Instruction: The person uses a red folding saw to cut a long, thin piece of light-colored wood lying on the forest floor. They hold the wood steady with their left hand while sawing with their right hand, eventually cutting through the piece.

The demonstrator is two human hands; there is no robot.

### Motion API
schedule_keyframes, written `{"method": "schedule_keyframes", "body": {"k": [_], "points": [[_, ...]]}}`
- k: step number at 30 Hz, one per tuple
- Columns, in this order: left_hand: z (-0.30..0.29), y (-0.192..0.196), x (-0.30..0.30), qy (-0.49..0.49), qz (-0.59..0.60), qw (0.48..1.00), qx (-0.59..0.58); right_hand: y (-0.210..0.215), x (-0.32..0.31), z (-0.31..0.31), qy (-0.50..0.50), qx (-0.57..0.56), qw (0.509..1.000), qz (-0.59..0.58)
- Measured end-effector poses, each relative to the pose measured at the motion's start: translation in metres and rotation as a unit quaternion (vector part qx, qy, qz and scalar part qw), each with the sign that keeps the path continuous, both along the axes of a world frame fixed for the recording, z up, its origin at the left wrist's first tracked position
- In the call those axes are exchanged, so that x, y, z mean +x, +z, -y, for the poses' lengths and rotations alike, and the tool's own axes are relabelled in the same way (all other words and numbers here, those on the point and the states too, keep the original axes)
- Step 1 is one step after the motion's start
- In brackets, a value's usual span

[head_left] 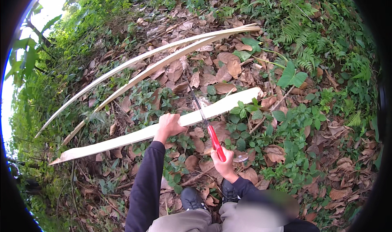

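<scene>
A long, pale, peeled-looking plank slants across the ground in front of me, from lower left to upper right. My left hand is closed over it near the middle and grips it. In my right hand is the red handle of a hand saw. Its thin dark blade lies across the plank, right of my left hand, and points away from me. How deep the blade sits in the plank I cannot tell.
Two long, narrow pale strips lie beyond the plank and meet at their right ends. Brown dry leaves and low green plants cover the ground. Ferns grow at the far right. My dark shoes stand close behind the saw.
</scene>
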State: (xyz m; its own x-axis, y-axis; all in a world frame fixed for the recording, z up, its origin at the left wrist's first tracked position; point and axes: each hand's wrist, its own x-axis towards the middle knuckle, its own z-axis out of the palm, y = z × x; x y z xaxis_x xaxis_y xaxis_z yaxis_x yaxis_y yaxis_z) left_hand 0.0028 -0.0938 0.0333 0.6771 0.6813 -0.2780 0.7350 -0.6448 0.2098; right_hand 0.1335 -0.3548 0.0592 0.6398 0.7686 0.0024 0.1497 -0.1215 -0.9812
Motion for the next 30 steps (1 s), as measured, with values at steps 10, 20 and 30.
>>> {"method": "schedule_keyframes", "body": {"k": [10, 20, 30], "points": [[0.004, 0.028, -0.082, 0.024, 0.157, 0.983, 0.092, -0.025, 0.012, 0.009, 0.033, 0.0, 0.999, -0.041], [-0.028, 0.045, -0.272, 0.141, -0.149, 0.977, 0.059, -0.044, 0.011, 0.011, 0.098, 0.021, 0.993, -0.055], [-0.06, 0.048, -0.292, 0.197, -0.237, 0.951, -0.034, -0.007, 0.042, -0.011, 0.206, -0.101, 0.939, -0.255]]}}
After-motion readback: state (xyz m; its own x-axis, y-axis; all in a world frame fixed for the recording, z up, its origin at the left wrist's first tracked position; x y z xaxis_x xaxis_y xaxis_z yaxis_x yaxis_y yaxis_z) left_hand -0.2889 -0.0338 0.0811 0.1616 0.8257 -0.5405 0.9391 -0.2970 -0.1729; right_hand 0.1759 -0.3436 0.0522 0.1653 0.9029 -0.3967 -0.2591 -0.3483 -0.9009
